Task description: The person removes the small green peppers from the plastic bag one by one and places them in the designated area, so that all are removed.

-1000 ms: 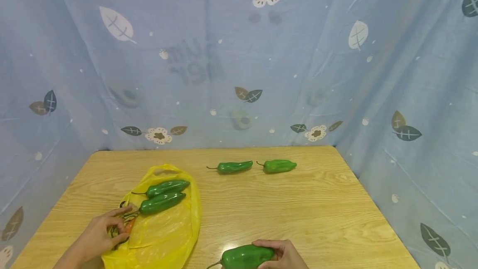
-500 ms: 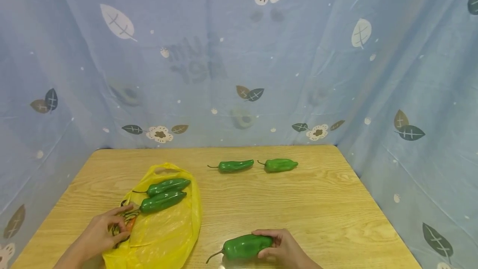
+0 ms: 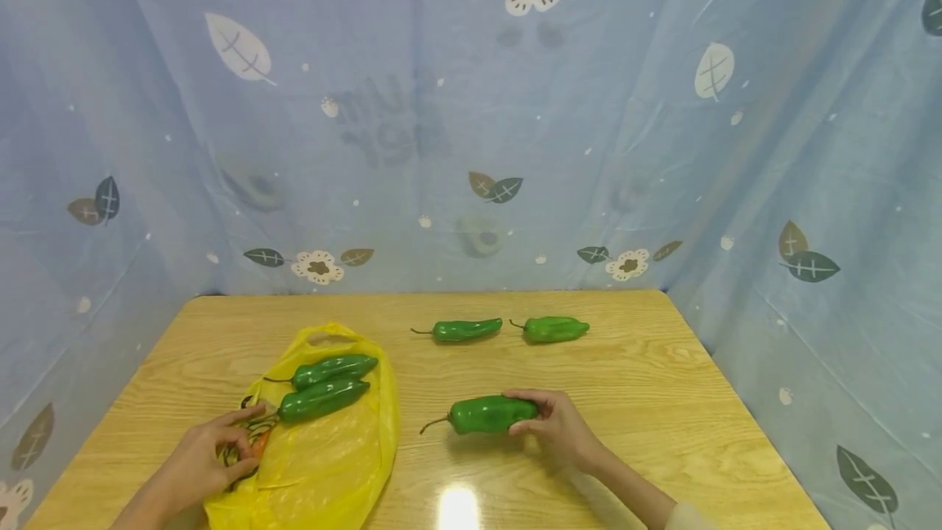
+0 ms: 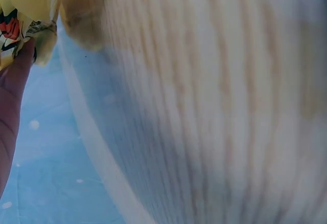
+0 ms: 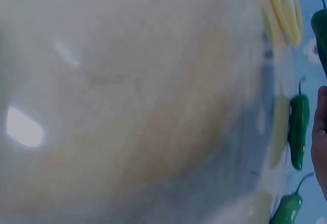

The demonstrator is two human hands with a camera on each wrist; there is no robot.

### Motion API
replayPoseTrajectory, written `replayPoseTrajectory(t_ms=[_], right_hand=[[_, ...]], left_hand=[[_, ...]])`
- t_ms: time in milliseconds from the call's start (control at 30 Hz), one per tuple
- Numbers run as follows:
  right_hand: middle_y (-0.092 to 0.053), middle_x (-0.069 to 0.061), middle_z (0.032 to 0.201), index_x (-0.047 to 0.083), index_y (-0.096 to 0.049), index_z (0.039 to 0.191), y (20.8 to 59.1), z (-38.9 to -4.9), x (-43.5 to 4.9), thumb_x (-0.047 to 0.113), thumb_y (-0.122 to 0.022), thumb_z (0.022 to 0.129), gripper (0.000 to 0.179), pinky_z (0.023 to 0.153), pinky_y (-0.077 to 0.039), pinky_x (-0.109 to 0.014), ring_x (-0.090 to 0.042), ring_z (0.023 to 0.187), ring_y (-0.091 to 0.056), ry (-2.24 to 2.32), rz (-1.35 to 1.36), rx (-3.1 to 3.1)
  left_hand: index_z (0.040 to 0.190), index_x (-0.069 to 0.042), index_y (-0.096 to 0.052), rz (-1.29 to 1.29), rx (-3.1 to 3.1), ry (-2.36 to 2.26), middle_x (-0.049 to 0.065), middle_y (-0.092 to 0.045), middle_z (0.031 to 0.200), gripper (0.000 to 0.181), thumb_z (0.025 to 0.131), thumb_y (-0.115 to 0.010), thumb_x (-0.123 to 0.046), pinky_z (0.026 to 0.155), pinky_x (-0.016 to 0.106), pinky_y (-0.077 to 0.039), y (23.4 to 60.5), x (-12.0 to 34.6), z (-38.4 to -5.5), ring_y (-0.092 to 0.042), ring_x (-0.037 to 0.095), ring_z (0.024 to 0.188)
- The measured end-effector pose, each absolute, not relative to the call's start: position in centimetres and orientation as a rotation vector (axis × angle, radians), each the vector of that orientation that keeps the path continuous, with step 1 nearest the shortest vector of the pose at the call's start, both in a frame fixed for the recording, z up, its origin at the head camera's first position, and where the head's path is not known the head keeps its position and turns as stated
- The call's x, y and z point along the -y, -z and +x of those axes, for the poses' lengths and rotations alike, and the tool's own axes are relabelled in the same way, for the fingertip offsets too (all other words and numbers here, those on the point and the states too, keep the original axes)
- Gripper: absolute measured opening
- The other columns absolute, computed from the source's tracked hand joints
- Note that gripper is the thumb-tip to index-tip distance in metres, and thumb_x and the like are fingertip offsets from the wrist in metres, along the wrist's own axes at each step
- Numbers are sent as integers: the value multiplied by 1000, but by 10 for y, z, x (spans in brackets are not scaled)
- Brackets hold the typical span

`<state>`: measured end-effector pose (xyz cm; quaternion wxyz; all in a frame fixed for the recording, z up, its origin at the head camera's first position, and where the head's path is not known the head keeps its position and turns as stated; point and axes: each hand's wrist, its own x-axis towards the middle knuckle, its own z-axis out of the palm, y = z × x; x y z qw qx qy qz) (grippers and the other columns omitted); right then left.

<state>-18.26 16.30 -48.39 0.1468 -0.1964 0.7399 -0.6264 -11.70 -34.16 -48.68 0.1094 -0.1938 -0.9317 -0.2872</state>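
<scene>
In the head view my right hand (image 3: pixel 555 425) grips the blunt end of a large green pepper (image 3: pixel 486 415), whose stem points left. A shadow lies on the wood under that pepper. The right wrist view catches the same pepper (image 5: pixel 320 32) at its right edge, above the thumb side of the hand (image 5: pixel 320 147). On the left, my left hand (image 3: pixel 206 456) pinches the printed side of a yellow plastic bag (image 3: pixel 324 464). Two dark green peppers, one farther back (image 3: pixel 334 370) and one nearer (image 3: pixel 324 399), lie side by side on the bag.
Toward the back of the wooden table (image 3: pixel 625 464) lie a slim green pepper (image 3: pixel 467 330) and a lighter green pepper (image 3: pixel 555 329). A blue patterned curtain (image 3: pixel 412 105) hangs behind and along both sides.
My right hand has carried the large pepper from the near edge of view farther back over the table. The left hand stays at the bag, and the other peppers have not moved.
</scene>
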Motion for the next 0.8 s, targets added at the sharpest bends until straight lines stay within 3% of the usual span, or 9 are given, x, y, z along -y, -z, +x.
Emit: replayPoseTrajectory(t_ms=[133,200,300,333,400,500,633,800], right_hand=[[-56,-29,126,-10,-55,127,484,-205,-160,6,-74,81,53,77,-54,-24,-10,96,-65,1847,-584,-2105],[-58,-27,123,-8,-56,128,484,-213,-158,6,-74,81,52,70,-53,-21,-6,85,-65,1828,-593,-2127],[-64,-21,114,-5,-58,127,485,-225,-153,6,-74,81,50,55,-42,-16,0,60,-50,1772,-601,-2185],[-67,-20,104,-3,-59,127,486,-228,-151,7,-74,81,50,51,-37,-16,0,54,-42,1754,-596,-2203],[-68,-17,93,0,-60,127,488,-234,-146,8,-75,81,49,46,-29,-17,-2,47,-28,1714,-593,-2238],[-68,-16,89,2,-61,126,492,-241,-140,9,-75,80,49,44,-29,-17,-3,43,-27,1671,-604,-2265],[-67,-17,111,1,-63,124,497,-248,-131,10,-76,79,48,47,-32,-16,-4,48,-32,1631,-653,-2294],[-59,-21,127,-1,-63,122,503,-254,-124,12,-76,79,47,65,-44,-16,-4,84,-56,1601,-703,-2348]], left_hand=[[66,-33,-57,-550,2767,842,17,-63,120,32,71,-84,-16,56,20,-33,486,342,-116,-57,2,96],[66,-33,-57,-541,2774,821,16,-64,120,32,70,-84,-18,58,21,-33,486,342,-116,-58,6,102],[66,-33,-57,-547,2766,808,16,-64,120,32,70,-85,-17,59,21,-33,485,342,-116,-59,9,103],[66,-33,-57,-550,2765,812,16,-64,120,32,70,-85,-17,59,21,-34,485,342,-116,-59,9,103],[66,-33,-57,-554,2764,821,15,-64,120,32,71,-84,-16,59,20,-34,485,342,-116,-59,10,103],[66,-33,-58,-551,2780,832,16,-63,121,30,72,-84,-18,60,21,-35,485,342,-116,-59,12,106],[66,-32,-58,-545,2796,830,17,-62,122,28,73,-83,-20,61,20,-36,483,341,-116,-61,22,107],[66,-33,-58,-554,2769,818,17,-63,121,31,72,-84,-18,62,20,-35,483,340,-115,-59,15,108]])
